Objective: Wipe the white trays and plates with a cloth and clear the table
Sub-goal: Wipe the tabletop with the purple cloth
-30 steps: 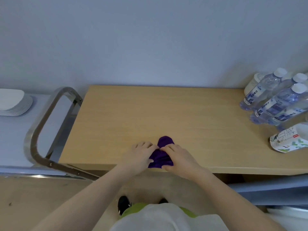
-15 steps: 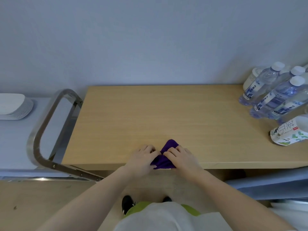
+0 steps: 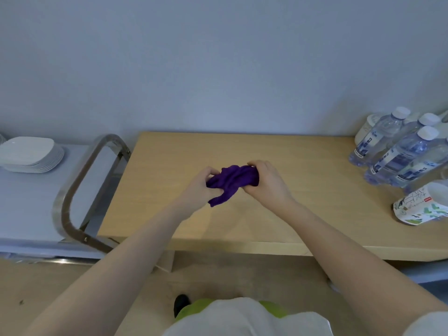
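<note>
Presently both grips hold the crumpled purple cloth [image 3: 231,181] above the smooth wooden counter [image 3: 303,207]: left hand [image 3: 202,187] and right hand [image 3: 268,181] pinch opposite ends. Stacked white plates [image 3: 30,155] sit far left.

Plates [image 3: 29,155] left of table [image 3: 303,202]; bottles [image 3: 397,151] on right end.

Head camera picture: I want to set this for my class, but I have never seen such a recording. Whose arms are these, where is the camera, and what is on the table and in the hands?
There is no machine here. A person wears one camera on the head, looking down at their own arms. The left hand and right hand both grip a bunched purple cloth over a wooden table. Water bottles and a printed carton sit at the table's right end. A stack of white plates rests on a cart to the left.
</note>
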Demonstrator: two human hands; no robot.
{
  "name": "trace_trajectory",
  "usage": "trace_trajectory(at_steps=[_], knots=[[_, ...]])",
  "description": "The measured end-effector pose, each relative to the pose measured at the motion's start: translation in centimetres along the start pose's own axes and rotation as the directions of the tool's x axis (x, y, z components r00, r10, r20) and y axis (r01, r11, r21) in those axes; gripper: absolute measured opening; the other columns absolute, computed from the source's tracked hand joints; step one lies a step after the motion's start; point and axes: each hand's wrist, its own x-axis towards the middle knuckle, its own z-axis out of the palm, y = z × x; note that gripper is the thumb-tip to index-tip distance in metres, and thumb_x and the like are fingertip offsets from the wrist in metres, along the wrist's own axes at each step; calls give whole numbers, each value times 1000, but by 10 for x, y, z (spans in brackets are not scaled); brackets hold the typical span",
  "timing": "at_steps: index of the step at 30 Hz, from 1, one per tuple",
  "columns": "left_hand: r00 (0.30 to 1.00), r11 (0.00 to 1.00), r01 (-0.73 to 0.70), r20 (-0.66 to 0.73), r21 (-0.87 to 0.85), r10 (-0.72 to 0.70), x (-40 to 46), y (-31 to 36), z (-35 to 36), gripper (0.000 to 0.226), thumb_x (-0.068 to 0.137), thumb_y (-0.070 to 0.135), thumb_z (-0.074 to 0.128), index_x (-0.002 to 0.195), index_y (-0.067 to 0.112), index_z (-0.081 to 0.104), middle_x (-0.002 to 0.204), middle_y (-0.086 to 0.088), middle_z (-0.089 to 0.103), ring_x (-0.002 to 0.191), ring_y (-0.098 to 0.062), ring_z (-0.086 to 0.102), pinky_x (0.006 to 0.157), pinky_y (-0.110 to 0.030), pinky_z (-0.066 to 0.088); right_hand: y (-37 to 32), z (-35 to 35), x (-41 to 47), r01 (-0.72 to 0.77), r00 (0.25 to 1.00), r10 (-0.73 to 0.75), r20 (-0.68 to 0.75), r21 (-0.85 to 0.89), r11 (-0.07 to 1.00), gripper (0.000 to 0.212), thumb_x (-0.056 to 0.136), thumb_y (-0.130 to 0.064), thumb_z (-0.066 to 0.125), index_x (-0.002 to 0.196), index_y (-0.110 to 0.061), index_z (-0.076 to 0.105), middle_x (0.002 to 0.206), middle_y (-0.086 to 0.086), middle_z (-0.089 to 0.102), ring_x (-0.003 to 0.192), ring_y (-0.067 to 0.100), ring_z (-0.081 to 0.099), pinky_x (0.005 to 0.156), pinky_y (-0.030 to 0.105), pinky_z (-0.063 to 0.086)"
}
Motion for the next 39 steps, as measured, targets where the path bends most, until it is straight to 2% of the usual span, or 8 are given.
trace_trajectory(at_steps=[3, 10, 16, 20, 24, 28, 33, 39], knots=[[1000, 973, 20, -4, -230, -21, -9, 10, -26, 30, 82, -5, 59, 105, 14, 53, 90, -1, 68, 75, -19, 61, 67, -26, 47, -26, 1, 10, -162, 981, 106, 164, 378, 911, 72, 78, -28, 73, 139, -18, 35, 115, -5, 58, 91, -3, 58, 68, 7, 43], [997, 872, 5, -68, -489, -44, -33, 2, -95, 41, 78, -15, 53, 106, 14, 56, 106, -5, 65, 90, -22, 65, 72, -32, 55, -70, 23, 24, -374, 858, -21, 513, 653, 659, 44, 88, -34, 66, 127, -18, 52, 114, 1, 68, 100, 13, 67, 83, 30, 55], [993, 906, -7, -111, -424, -45, -66, -30, -160, 39, 80, -16, 56, 105, 15, 59, 105, -5, 70, 90, -24, 68, 68, -32, 56, -131, 61, 39, -202, 955, -5, 295, 664, 720, 25, 88, -5, 58, 105, -22, 64, 103, -9, 67, 87, 0, 63, 61, 7, 46], [976, 963, 61, -185, -263, -113, -89, -54, -201, 35, 81, -9, 63, 105, 16, 60, 102, -2, 71, 92, -25, 68, 72, -34, 55, -177, 87, 45, -124, 983, -11, 182, 707, 696, 31, 85, 5, 51, 92, -21, 66, 94, -7, 69, 71, -6, 62, 59, 9, 46], [948, 978, 147, -263, -147, -182, -109, -81, -234, 29, 86, 4, 65, 110, 19, 57, 104, -3, 68, 93, -23, 66, 79, -39, 57, -225, 112, 52, -70, 984, -67, 167, 697, 714, 33, 88, 0, 48, 90, -27, 66, 99, -12, 66, 87, -1, 60, 65, 12, 46], [935, 974, 180, -285, -134, -212, -125, -108, -260, 27, 93, 20, 59, 120, 20, 54, 107, -7, 66, 73, -6, 64, 55, -17, 49, -270, 125, 61, -37, 980, -118, 159, 732, 681, 35, 92, -3, 45, 93, -30, 66, 100, -15, 66, 75, -11, 61, 57, 7, 44], [948, 965, 235, -193, -117, -254, -135, -126, -270, 64, 83, 68, 37, 108, 13, 60, 97, -2, 65, 85, -14, 64, 70, -16, 47, -318, 136, 68, 10, 954, -244, 175, 794, 608, 32, 95, -3, 45, 99, -26, 67, 94, -8, 69, 64, -3, 60, 48, 9, 41], [974, 958, 188, -87, -217, -210, -139, -128, -282, 49, 79, 66, 39, 112, 32, 54, 107, 15, 65, 97, 3, 62, 70, -8, 48, -383, 140, 83, 188, 903, -417, 106, 774, 605, 33, 95, 0, 44, 98, -25, 66, 80, -17, 68, 65, -4, 59, 50, 8, 41]])
